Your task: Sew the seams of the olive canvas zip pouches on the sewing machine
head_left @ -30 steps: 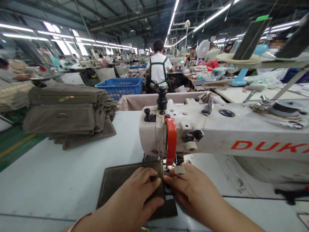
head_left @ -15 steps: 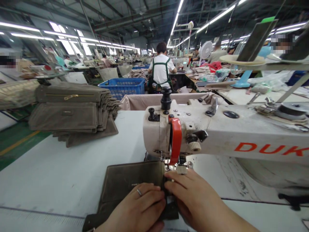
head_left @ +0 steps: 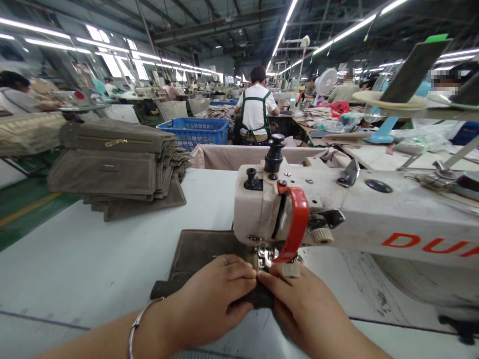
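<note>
A dark olive fabric panel (head_left: 204, 244) lies on the white table, its right edge under the presser foot (head_left: 265, 258) of a white sewing machine (head_left: 250, 209). My left hand (head_left: 209, 299), wearing a ring and a bracelet, is closed on the panel's near part, thumb tucked below. Close beside it, my right hand (head_left: 310, 304) grips the same panel's near right edge just in front of the foot. The fingertips of both hands almost meet there. Part of the panel is hidden beneath my hands and behind the machine head. A red curved guard (head_left: 297, 224) stands above the foot.
A stack of olive fabric pieces (head_left: 112, 169), one with a zipper, sits on the table's left. Behind the machine are a pinkish cloth-lined bin (head_left: 220, 157) and a blue basket (head_left: 194, 132). A co-worker (head_left: 256, 109) sits farther back, facing away.
The panel has moved away from me, farther under the machine head, and my left hand has gone forward with it. The red guard has swung outward to the right. The view has shifted slightly.
</note>
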### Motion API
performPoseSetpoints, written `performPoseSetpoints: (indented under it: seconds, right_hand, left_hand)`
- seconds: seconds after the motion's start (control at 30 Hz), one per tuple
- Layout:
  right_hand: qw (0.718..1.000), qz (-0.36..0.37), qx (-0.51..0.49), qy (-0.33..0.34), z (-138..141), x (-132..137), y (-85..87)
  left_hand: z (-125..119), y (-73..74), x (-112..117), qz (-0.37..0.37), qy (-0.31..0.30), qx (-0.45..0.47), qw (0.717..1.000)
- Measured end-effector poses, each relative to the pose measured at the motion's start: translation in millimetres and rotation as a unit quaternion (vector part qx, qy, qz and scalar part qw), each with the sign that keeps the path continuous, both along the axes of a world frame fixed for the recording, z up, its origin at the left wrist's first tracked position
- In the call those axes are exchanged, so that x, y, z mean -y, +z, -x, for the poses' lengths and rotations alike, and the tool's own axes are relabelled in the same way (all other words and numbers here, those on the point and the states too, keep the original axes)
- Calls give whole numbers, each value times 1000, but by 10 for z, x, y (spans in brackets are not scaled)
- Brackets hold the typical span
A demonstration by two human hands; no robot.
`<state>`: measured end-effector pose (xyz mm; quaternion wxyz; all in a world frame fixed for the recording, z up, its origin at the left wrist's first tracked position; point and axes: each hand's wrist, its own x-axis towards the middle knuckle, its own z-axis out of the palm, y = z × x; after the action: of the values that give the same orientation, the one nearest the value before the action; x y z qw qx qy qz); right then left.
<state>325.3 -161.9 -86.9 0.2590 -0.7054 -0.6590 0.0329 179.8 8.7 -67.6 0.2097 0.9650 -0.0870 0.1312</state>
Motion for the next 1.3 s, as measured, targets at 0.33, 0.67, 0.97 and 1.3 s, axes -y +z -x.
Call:
performPoseSetpoints:
  seconds: [0.33, 0.67, 0.97, 1.3]
  right_hand:
    - [999, 38, 2, -26, -7, -10, -21]
    - [993, -39, 26, -113, -90, -31, 74]
    - [996, -42, -4, -77, -56, -20, 48]
    - [996, -48, -59, -36, 40, -33, -99]
  left_hand:
    - [-152, -22, -164, -3, -2, -2, 1000]
    - [-30, -116, -430, 40, -21, 64, 997]
    - [-93, -103, -106, 3, 16, 106, 994]
    - [-94, -150, 1, -33, 49, 120, 991]
